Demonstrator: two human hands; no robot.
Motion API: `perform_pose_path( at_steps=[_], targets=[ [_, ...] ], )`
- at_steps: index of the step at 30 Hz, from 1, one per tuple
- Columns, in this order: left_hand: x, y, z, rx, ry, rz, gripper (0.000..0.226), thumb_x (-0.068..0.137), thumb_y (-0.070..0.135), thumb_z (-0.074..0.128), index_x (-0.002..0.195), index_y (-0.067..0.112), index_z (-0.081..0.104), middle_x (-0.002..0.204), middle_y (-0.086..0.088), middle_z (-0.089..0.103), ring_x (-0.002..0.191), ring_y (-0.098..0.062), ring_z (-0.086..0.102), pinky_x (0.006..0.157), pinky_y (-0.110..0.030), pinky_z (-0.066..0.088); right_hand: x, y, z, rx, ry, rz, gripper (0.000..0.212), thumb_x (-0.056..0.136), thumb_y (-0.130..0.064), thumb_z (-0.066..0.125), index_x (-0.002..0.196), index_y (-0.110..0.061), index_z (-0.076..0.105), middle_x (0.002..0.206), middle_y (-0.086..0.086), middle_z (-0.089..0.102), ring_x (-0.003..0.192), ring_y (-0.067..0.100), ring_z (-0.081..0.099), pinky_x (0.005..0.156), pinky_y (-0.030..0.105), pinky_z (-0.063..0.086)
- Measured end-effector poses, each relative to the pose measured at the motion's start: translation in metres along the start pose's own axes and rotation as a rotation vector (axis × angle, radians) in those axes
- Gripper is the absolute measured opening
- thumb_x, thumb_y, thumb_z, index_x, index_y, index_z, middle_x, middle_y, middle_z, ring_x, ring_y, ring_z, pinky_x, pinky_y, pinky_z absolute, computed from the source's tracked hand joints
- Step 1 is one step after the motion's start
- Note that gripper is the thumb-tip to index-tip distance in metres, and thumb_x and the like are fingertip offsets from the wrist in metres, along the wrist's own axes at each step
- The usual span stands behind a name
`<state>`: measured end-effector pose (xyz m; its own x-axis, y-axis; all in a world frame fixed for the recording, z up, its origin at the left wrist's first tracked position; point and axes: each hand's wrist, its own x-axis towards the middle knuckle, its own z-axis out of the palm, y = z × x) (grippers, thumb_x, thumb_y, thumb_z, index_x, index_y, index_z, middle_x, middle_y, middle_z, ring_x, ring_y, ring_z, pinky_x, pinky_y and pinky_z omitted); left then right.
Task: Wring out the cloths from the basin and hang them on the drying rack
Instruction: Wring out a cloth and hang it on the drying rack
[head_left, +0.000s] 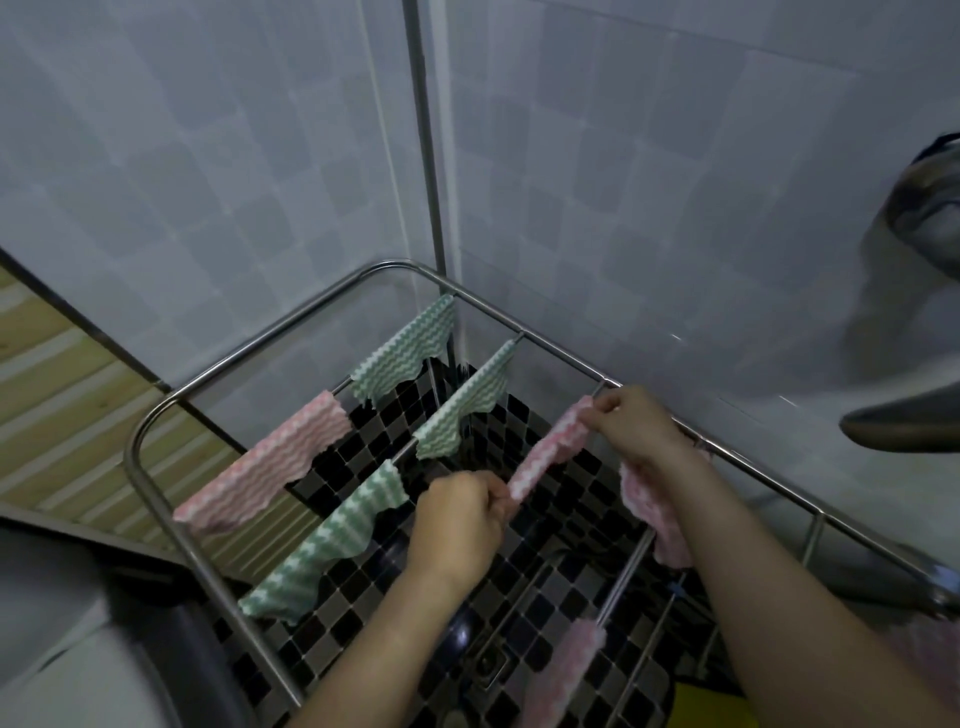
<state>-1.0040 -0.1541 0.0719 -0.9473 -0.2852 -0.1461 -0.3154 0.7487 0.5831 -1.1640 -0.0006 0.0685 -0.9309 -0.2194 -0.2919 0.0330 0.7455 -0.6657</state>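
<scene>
Both hands pinch one pink-and-white zigzag-patterned cloth (550, 449). The left hand (457, 519) holds its near end in curled fingers, and the right hand (636, 423) grips its far end close to the frame. The cloth is stretched taut between them above the stainless-steel tubular drying rack (260, 358); whether it already rests on a rail cannot be told. On the far rail hang a pink zigzag cloth (270, 462) and a green-and-white zigzag cloth (408, 353). On the next rail hang two more green cloths, one farther away (467, 408) and one nearer (332, 543). Another pink cloth (652, 501) drapes beside the right forearm, and a further one (576, 657) hangs lower down. Under the rack is a black-and-grey mosaic tiled floor (519, 603). Behind it are pale tiled walls (208, 156).
</scene>
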Motion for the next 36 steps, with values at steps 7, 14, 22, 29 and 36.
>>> perform_pose_path(
  at_steps=[7,14,22,29,36],
  targets=[
    [-0.001,-0.001,-0.004,0.036,0.072,0.071,0.015,0.091,0.017,0.062,0.101,0.021,0.072,0.1,0.003,0.067,0.086,-0.012,0.062,0.067,-0.015,0.037,0.009,-0.01,-0.011,-0.198,0.21,-0.044,0.021,0.086,-0.027,0.064,0.07,-0.014,0.066,0.074,0.011,0.066,0.079,0.031,0.063,0.066,0.031,0.043],
    [-0.001,0.004,-0.001,0.042,0.018,0.1,0.021,0.093,0.031,0.062,0.109,0.022,0.072,0.102,0.0,0.068,0.085,-0.016,0.064,0.071,-0.024,0.049,0.0,-0.006,-0.005,-0.178,-0.042,-0.028,0.042,0.088,-0.035,0.065,0.068,0.002,0.066,0.057,0.016,0.053,0.055,0.02,0.048,0.053,0.029,0.032],
    [0.007,0.013,0.004,0.06,0.064,0.137,0.018,0.092,0.02,0.062,0.107,0.017,0.072,0.102,-0.003,0.067,0.089,-0.021,0.065,0.077,-0.028,0.051,0.004,-0.007,-0.004,-0.316,0.232,-0.033,0.035,0.092,-0.039,0.058,0.085,-0.008,0.071,0.084,0.02,0.069,0.084,0.037,0.064,0.066,0.031,0.037],
    [0.005,0.008,0.001,0.054,0.058,0.104,0.014,0.092,0.025,0.06,0.094,0.018,0.072,0.091,0.001,0.07,0.076,-0.016,0.065,0.067,-0.025,0.05,0.002,-0.002,-0.007,-0.299,0.213,-0.033,0.031,0.092,-0.037,0.056,0.091,-0.009,0.072,0.088,0.017,0.07,0.089,0.034,0.066,0.071,0.033,0.045],
    [0.007,0.004,-0.002,0.057,0.027,0.062,0.014,0.091,0.029,0.063,0.089,0.018,0.071,0.08,0.001,0.071,0.075,-0.017,0.066,0.066,-0.022,0.045,-0.001,-0.006,-0.004,-0.28,0.134,0.027,0.036,0.092,-0.039,0.051,0.087,-0.009,0.071,0.08,0.014,0.068,0.081,0.031,0.065,0.072,0.032,0.048]
  ],
)
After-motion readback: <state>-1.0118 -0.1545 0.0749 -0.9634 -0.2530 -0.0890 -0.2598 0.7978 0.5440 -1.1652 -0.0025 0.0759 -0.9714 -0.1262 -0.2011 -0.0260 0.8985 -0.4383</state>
